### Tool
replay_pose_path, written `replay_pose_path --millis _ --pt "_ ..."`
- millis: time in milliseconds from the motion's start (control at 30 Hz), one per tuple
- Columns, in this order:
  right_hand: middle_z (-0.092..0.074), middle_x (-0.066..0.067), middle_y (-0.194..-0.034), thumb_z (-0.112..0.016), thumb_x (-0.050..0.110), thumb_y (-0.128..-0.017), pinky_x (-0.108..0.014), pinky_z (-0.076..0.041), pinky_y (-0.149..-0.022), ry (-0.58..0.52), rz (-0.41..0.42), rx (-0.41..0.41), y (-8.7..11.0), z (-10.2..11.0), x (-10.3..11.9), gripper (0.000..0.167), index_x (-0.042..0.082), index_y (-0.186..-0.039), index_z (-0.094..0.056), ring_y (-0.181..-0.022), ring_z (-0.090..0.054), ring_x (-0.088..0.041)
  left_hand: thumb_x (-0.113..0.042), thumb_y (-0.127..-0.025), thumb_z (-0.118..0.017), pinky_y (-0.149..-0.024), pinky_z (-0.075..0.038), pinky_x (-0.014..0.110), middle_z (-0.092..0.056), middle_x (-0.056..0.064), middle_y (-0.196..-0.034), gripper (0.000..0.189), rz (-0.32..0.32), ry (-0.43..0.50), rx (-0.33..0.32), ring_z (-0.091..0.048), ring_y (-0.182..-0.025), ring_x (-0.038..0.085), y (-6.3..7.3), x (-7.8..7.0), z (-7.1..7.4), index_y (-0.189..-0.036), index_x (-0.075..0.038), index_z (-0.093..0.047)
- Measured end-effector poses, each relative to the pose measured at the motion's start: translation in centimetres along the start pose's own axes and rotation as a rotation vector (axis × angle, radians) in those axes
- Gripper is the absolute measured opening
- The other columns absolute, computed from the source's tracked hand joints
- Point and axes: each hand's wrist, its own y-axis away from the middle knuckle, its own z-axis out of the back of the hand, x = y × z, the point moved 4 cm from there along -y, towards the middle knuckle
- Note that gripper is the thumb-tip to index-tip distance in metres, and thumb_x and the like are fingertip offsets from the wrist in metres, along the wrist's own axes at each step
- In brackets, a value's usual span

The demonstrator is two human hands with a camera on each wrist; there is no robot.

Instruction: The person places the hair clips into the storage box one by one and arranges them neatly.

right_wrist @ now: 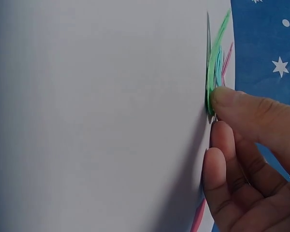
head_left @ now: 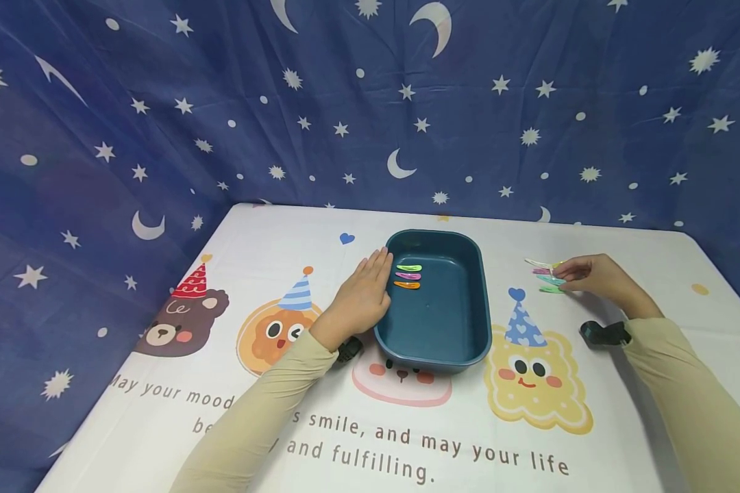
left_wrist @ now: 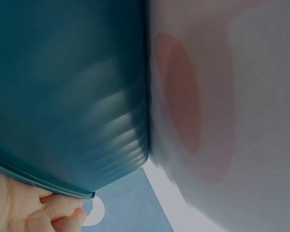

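My left hand [head_left: 360, 291] lies with straight fingers along the left rim of a dark teal plastic basin [head_left: 434, 356]. In the left wrist view, its fingers [left_wrist: 38, 208] touch the outside of the rim. Three hair clips lie in a column inside the basin: light green [head_left: 410, 268], pink [head_left: 408, 276] and orange [head_left: 407, 285]. Right of the basin, my right hand [head_left: 592, 277] is over several more clips. Its thumb rests on the end of a green hair clip [right_wrist: 217, 53], apparently pinching it; the index fingertip is hidden. Teal [head_left: 550, 280], pink [head_left: 539, 272] and white [head_left: 536, 263] clips lie beside it.
A white tablecloth [head_left: 296, 239] with cartoon prints and lettering covers the table. Behind it and at the left hangs a blue curtain [head_left: 345, 103] with moons and stars. Black camera straps [head_left: 604, 333] sit at both wrists.
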Motion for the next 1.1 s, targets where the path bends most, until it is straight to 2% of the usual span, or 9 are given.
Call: replay_pose_path --millis 167,400,567,1100 --pt "-0.07 -0.012 -0.09 -0.074 0.006 -0.074 -0.012 -0.043 -0.061 0.017 0.009 -0.004 -0.23 0.04 -0.2 0.037 -0.008 -0.106 -0.066 -0.067 -0.051 0.001 -0.017 -0.094 -0.04 -0.121 -0.011 0.037 -0.014 0.015 -0.158 0.062 0.001 -0.004 0.001 -0.012 -0.147 0.025 -0.05 0.01 0.01 -0.149 0.002 -0.016" --pt "-0.067 -0.003 -0.082 -0.073 0.006 -0.075 -0.015 -0.043 -0.06 0.03 0.022 0.006 -0.32 0.13 -0.06 0.035 -0.009 -0.105 -0.066 -0.065 -0.049 0.0 -0.017 -0.094 -0.04 -0.121 -0.011 0.038 -0.015 0.015 -0.158 0.062 -0.001 -0.002 -0.003 -0.012 -0.147 0.025 -0.07 0.01 0.04 -0.149 0.002 -0.017" --pt "-0.067 -0.003 -0.079 -0.074 0.005 -0.075 -0.016 -0.043 -0.058 0.024 0.028 0.006 -0.31 0.04 0.13 0.034 -0.011 -0.103 -0.066 -0.063 -0.049 0.001 -0.016 -0.094 -0.04 -0.121 -0.013 0.039 -0.015 0.015 -0.157 0.062 -0.002 0.003 -0.003 -0.012 -0.147 0.026 -0.03 -0.05 0.09 -0.149 0.002 -0.017" --pt "-0.059 0.001 -0.07 -0.072 0.007 -0.076 -0.021 -0.039 -0.058 0.068 0.02 -0.001 -0.33 -0.12 0.42 0.025 -0.008 -0.095 -0.069 -0.065 -0.045 -0.007 -0.017 -0.094 -0.04 -0.121 -0.012 0.038 -0.015 0.015 -0.158 0.062 0.0 -0.005 0.003 -0.013 -0.147 0.026 -0.13 0.01 0.02 -0.149 0.002 -0.017"
